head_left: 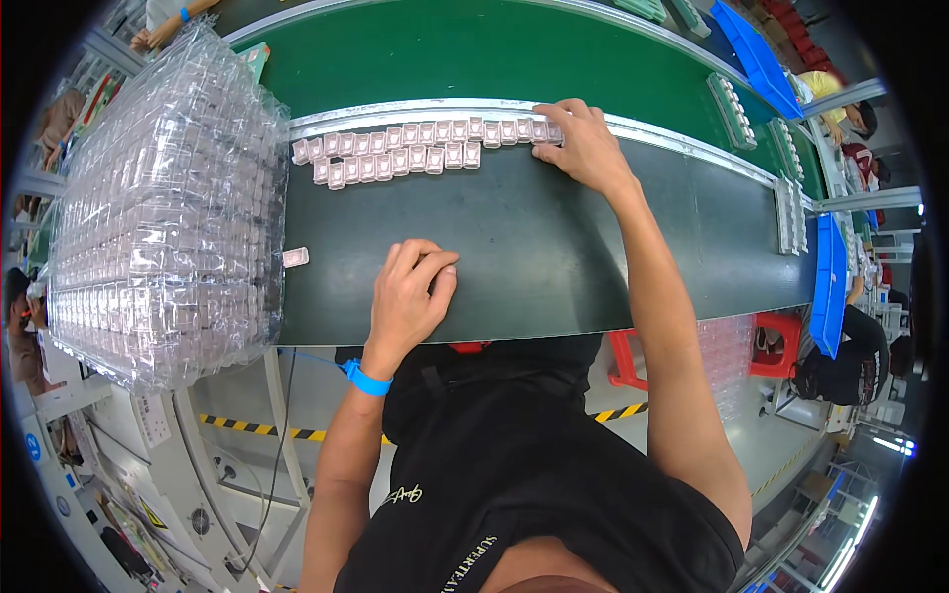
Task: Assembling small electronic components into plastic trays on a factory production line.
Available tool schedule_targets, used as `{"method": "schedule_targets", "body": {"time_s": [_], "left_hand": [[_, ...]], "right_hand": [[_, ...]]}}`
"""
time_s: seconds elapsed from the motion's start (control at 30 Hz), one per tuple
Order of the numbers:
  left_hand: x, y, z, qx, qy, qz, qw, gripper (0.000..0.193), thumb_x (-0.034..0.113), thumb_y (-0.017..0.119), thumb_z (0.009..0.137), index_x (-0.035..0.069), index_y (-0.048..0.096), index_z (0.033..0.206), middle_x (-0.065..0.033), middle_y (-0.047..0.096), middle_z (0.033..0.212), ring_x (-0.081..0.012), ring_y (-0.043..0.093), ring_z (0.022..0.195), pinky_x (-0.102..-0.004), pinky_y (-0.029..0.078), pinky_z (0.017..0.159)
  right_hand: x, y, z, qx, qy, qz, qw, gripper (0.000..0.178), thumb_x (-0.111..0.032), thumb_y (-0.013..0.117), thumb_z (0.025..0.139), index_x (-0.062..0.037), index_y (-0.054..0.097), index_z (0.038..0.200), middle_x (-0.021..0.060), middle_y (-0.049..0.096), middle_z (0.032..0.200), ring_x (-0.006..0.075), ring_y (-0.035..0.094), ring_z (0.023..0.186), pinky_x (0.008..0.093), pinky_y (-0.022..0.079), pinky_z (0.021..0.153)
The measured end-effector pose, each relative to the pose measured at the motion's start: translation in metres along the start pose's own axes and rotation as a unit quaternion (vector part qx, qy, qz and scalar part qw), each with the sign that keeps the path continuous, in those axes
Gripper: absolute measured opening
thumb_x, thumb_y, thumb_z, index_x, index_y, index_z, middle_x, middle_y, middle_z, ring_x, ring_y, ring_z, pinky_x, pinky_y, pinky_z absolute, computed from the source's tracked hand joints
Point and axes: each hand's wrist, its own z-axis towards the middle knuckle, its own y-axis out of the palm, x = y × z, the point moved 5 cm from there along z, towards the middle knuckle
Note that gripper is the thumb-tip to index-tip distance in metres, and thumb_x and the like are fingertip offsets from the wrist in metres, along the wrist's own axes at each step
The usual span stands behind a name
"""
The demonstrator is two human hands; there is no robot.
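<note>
Two rows of small pale-pink boxes with clear rims lie along the far side of the dark worktop, beside a metal rail. My right hand is at the right end of the back row, thumb and fingers closed around the end boxes; the palm hides part of them. Over the worktop nearer to me, my left hand is loosely curled, its thumb and fingers apart, with nothing seen in it. A single pink box lies to its left, close to a big stack of box-filled clear plastic trays.
Beyond the metal rail runs a green conveyor belt. Pale strips of parts lie at the right, near blue bins. A red stool stands beneath the right side. Other people work around the edges.
</note>
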Motion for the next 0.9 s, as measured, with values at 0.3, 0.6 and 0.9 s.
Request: {"method": "schedule_targets", "body": {"time_s": [0.3, 0.6, 0.9], "left_hand": [[-0.002, -0.001, -0.002, -0.001, -0.007, -0.017, 1.0, 0.01, 0.005, 0.068, 0.085, 0.005, 0.072, 0.094, -0.0072, 0.064, 0.093, -0.0276, 0.06, 0.083, -0.0403, 0.051, 0.072], [-0.004, -0.003, -0.003, -0.004, -0.013, -0.042, 0.999, 0.009, 0.006, 0.069, 0.087, 0.004, 0.072, 0.095, -0.0087, 0.066, 0.095, -0.0294, 0.062, 0.088, -0.0407, 0.052, 0.076], [-0.004, -0.005, -0.004, -0.004, -0.008, -0.038, 0.999, 0.01, 0.006, 0.068, 0.087, 0.003, 0.072, 0.095, -0.0101, 0.066, 0.094, -0.0311, 0.062, 0.087, -0.0412, 0.051, 0.077]], "right_hand": [[-0.061, 0.017, 0.002, 0.059, -0.172, -0.023, 0.983, 0.054, -0.032, 0.082, 0.079, -0.0151, 0.066, 0.128, 0.0083, 0.061, 0.129, 0.032, 0.051, 0.125, 0.0495, 0.039, 0.106], [-0.076, 0.034, -0.022, 0.055, -0.142, 0.043, 0.987, 0.027, -0.018, 0.075, 0.084, -0.0134, 0.069, 0.109, 0.0035, 0.066, 0.108, 0.0282, 0.056, 0.107, 0.0452, 0.041, 0.091], [-0.071, 0.035, -0.035, 0.13, -0.126, 0.109, 0.977, 0.03, -0.016, 0.074, 0.084, -0.0134, 0.069, 0.114, 0.0063, 0.067, 0.107, 0.0303, 0.058, 0.105, 0.0429, 0.043, 0.091]]}}
